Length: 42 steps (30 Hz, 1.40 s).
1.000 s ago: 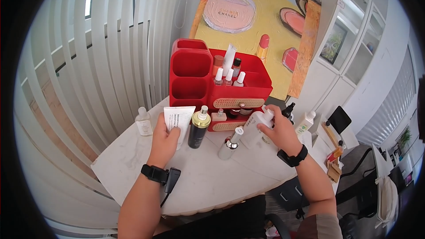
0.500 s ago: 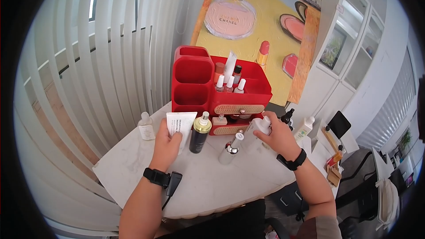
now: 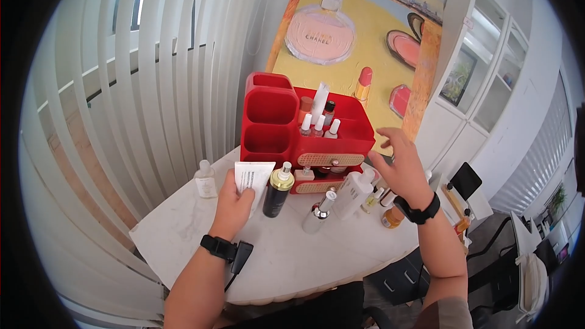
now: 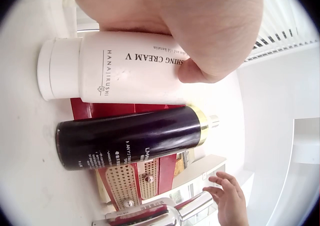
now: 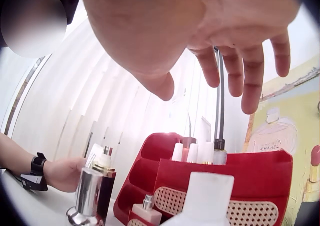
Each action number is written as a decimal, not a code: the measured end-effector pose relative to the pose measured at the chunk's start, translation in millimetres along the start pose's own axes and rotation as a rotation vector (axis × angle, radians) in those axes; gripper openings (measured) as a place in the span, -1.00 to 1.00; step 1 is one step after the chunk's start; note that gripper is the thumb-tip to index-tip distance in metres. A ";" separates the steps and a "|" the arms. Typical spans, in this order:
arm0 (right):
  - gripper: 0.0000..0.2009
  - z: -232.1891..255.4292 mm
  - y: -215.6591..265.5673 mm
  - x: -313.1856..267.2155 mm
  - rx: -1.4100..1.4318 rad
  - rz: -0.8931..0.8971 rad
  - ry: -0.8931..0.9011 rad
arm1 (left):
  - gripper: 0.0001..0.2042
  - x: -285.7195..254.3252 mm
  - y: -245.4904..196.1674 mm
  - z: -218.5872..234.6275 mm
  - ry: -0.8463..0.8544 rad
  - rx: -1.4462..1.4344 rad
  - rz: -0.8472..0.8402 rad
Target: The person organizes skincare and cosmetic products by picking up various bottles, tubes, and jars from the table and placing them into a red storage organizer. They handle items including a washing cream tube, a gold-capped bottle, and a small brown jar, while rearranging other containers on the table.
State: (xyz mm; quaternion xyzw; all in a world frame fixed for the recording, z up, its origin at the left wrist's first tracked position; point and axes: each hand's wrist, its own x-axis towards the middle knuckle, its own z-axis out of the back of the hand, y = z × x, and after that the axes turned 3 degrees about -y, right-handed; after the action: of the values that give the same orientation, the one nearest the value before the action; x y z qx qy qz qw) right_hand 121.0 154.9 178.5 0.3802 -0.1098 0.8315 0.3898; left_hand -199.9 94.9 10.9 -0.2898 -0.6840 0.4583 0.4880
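My left hand [image 3: 229,207] grips a white cream tube [image 3: 256,173], which stands cap down on the table; the left wrist view shows the thumb across its printed front [image 4: 125,70]. Close to its right stands a black bottle with a gold collar [image 3: 277,198]. My right hand [image 3: 405,170] is raised with spread fingers and nothing in it. Below and left of that hand, a white bottle [image 3: 352,198] stands upright, its pale cap [image 5: 209,188] near in the right wrist view. Between the black and white bottles is a silver bottle [image 3: 317,216].
Behind the bottles, a red organizer [image 3: 268,85] holds nail polish bottles [image 3: 319,127] and a white tube. A clear bottle [image 3: 206,183] stands at the left. Right of the white bottle are a small yellowish bottle [image 3: 371,201] and an orange jar [image 3: 392,218]. Vertical blinds [image 3: 152,116] border the left.
My right hand has let go of the white bottle and lifted up and to the right, fingers opening. The left hand still holds the tube. The head view has shifted slightly.
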 end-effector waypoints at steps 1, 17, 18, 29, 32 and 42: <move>-0.54 -1.9 1.9 9.6 -0.001 0.003 -0.004 | -0.62 0.0 0.7 0.2 0.000 -0.001 -0.005; -0.79 -96.3 8.1 113.3 -0.177 0.167 0.261 | -0.62 0.2 3.1 0.6 -0.013 -0.023 -0.005; -0.79 -97.2 8.8 114.4 -0.176 0.173 0.262 | -0.63 0.2 2.7 0.8 -0.006 -0.017 0.004; -0.73 -76.1 10.8 135.7 -0.126 0.092 -0.014 | -0.65 -1.1 0.4 -0.8 -0.008 -0.022 -0.035; -0.71 -87.9 -1.8 141.8 -0.099 0.156 0.057 | -0.65 -0.4 0.2 0.8 -0.008 -0.005 -0.019; -0.71 -98.5 -2.8 148.0 -0.223 0.165 0.253 | -0.64 -0.7 0.7 0.8 0.012 -0.023 -0.018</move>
State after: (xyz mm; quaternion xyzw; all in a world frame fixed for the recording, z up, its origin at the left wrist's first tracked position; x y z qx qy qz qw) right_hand 9.0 287.5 216.7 0.2165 -0.1822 0.8846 0.3707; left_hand -200.4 94.3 9.9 -0.2920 -0.6888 0.4442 0.4929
